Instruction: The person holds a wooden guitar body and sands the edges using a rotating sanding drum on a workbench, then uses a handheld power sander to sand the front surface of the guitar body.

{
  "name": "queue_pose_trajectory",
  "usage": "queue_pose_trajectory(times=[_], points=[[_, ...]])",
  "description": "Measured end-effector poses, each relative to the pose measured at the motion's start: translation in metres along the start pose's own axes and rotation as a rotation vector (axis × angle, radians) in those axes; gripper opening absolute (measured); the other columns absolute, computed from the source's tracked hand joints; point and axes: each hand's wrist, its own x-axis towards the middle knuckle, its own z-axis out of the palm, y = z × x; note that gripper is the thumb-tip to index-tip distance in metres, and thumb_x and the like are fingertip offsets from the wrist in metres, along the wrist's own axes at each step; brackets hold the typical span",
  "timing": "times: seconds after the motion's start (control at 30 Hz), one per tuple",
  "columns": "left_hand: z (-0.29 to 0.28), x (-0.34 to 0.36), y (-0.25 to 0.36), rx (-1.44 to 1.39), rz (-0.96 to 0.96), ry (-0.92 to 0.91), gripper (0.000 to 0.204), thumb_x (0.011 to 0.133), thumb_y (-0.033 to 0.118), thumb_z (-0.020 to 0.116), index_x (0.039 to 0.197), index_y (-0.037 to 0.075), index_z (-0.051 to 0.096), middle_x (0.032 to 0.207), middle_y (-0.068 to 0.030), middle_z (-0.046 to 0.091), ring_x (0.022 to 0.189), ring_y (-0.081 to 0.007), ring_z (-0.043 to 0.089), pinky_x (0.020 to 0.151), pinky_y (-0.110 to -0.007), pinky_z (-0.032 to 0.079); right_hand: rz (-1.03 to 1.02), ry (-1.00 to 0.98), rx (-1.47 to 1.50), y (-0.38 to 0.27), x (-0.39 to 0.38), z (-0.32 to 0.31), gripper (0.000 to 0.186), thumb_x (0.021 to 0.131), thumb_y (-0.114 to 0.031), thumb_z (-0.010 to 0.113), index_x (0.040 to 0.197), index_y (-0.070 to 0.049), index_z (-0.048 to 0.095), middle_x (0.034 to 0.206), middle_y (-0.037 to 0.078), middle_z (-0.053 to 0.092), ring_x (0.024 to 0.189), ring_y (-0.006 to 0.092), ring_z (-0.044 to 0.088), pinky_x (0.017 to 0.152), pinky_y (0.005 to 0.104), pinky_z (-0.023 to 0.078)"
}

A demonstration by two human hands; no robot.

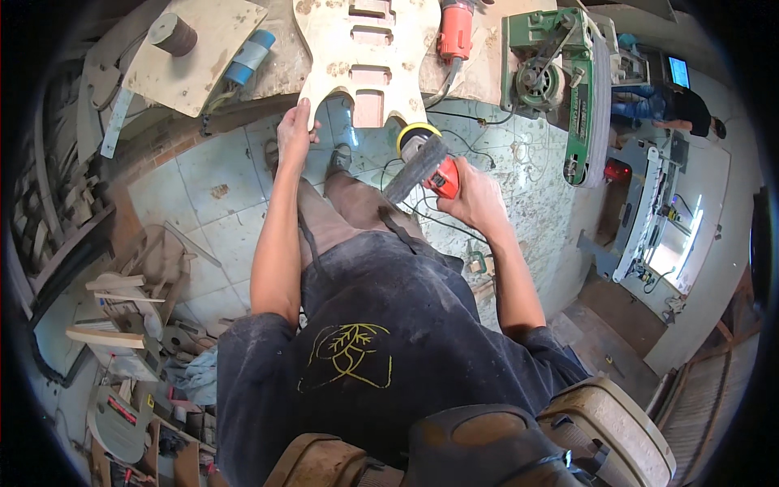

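Observation:
A pale wooden electric guitar body (334, 49) with several rectangular cutouts lies on the workbench, its two horns jutting past the near edge. My left hand (297, 136) is closed on the left horn, thumb on top and fingers curled beneath. In my right hand (475, 197) is a red power sander (443, 177) with a round, yellow-edged pad (419, 132). The pad is tilted beside the right horn; whether it touches the wood I cannot tell. A dusty dark bar-shaped part of the sander crosses in front of it.
On the bench (280, 69) are a wooden board (203, 61) with a brown spool (172, 35), a blue cylinder (250, 57) and another red power tool (456, 32). A green belt machine (578, 105) stands right. Cables trail over the tiled floor. Wood offcuts (122, 292) pile up left. Another person (682, 109) is far right.

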Motion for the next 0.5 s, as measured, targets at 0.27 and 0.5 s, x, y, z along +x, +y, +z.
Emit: queue_pose_trajectory(times=[0.27, 0.5], points=[[-0.001, 0.0, -0.001, -0.012, 0.006, -0.01, 0.054, 0.097, 0.052, 0.059, 0.105, -0.001, 0.062, 0.071, -0.003, 0.059, 0.053, -0.0079, 0.049, 0.051, -0.024, 0.042, -0.045, 0.036, -0.029, 0.001, 0.021, -0.002, 0.046, 0.067, -0.023, 0.074, 0.101, 0.0, 0.054, 0.091, 0.025, 0.067, 0.089, 0.0443, 0.065, 0.08, 0.0495, 0.052], [0.002, -0.001, 0.002, -0.004, 0.002, -0.023, 0.052, 0.098, 0.05, 0.058, 0.105, -0.001, 0.061, 0.071, -0.0038, 0.059, 0.052, -0.0081, 0.048, 0.05, -0.025, 0.043, -0.093, 0.021, -0.079, 0.004, 0.004, -0.001, 0.049, 0.066, -0.021, 0.075, 0.105, -0.002, 0.053, 0.091, 0.023, 0.066, 0.088, 0.0443, 0.064, 0.077, 0.0504, 0.051]])
